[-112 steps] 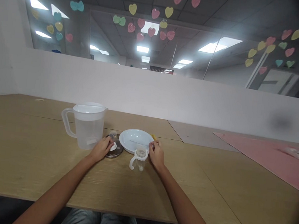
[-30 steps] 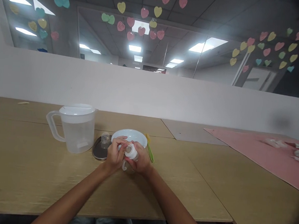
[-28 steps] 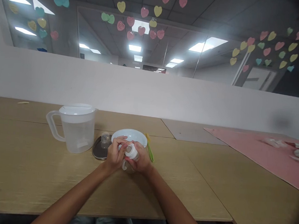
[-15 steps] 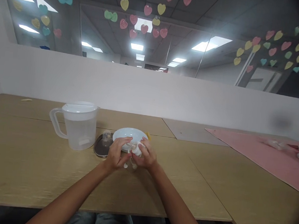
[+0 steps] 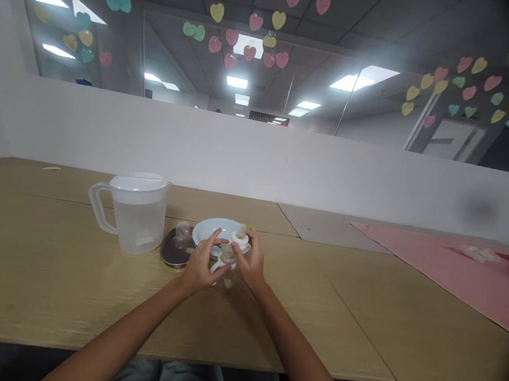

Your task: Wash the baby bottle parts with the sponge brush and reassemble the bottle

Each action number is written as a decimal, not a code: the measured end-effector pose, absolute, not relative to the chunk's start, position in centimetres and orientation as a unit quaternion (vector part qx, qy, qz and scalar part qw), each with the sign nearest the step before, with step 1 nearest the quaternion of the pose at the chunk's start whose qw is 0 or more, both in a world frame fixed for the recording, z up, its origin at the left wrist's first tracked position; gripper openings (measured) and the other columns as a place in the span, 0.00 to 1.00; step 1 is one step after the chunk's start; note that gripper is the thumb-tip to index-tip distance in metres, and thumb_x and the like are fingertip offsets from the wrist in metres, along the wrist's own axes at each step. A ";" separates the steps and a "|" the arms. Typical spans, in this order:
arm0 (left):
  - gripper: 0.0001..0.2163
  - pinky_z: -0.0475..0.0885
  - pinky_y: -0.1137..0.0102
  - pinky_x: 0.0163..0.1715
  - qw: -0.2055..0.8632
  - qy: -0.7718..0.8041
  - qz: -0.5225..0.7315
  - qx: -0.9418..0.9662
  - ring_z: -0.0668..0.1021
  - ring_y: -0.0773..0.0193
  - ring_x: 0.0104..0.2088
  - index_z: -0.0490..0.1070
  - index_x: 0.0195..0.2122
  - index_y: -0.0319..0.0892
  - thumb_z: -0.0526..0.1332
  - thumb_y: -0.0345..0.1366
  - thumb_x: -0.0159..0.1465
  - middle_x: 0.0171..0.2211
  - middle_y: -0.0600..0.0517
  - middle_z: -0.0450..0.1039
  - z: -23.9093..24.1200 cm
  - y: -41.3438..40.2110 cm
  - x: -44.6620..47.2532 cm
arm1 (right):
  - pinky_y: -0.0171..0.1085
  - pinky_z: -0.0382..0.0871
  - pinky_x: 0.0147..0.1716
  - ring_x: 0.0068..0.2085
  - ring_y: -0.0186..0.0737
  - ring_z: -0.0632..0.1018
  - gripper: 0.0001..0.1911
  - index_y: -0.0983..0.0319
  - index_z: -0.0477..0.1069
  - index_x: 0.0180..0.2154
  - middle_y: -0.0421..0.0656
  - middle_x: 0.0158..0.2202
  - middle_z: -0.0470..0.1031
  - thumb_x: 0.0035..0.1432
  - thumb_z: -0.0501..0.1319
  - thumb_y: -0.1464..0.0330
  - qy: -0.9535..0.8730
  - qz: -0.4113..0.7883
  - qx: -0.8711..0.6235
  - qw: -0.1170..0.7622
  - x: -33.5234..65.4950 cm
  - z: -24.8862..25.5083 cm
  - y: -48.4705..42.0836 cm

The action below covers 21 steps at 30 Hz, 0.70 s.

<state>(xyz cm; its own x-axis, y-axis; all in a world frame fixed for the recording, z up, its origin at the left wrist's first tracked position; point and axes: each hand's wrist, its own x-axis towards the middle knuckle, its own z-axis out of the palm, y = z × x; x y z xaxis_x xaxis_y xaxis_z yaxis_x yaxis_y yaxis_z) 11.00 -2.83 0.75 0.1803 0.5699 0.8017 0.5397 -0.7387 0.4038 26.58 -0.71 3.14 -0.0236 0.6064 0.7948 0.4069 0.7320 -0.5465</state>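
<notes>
A small clear baby bottle with a white handle stands in front of the plate, between my hands. My left hand is curved around its left side, thumb low and fingers above. My right hand grips a white collar with a clear nipple, thumb in front and fingers behind. The collar sits above the bottle's top, slightly to the right; whether the two touch I cannot tell. Behind them lies a pale blue-white plate. A round dark metal tray with a clear dome-shaped cap is left of my left hand.
A translucent lidded pitcher stands at the left, its handle pointing left. A pink mat with blurred items covers the right end of the wooden table. A white wall with a window above closes off the back.
The collar with the nipple has turned upright and risen to the upper right with my right hand, showing the bottle below it. My left hand's fingers have spread slightly. The camera view has shifted slightly.
</notes>
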 end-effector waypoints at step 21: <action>0.39 0.65 0.58 0.47 0.075 0.396 0.514 0.757 0.73 0.55 0.42 0.41 0.64 0.40 0.59 0.36 0.53 0.40 0.48 0.73 0.7 -2.5 11.1 | 0.42 0.68 0.41 0.40 0.43 0.73 0.15 0.62 0.62 0.41 0.46 0.38 0.71 0.53 0.55 0.61 -0.785 0.091 -0.304 0.533 26.3 2.6 -1.3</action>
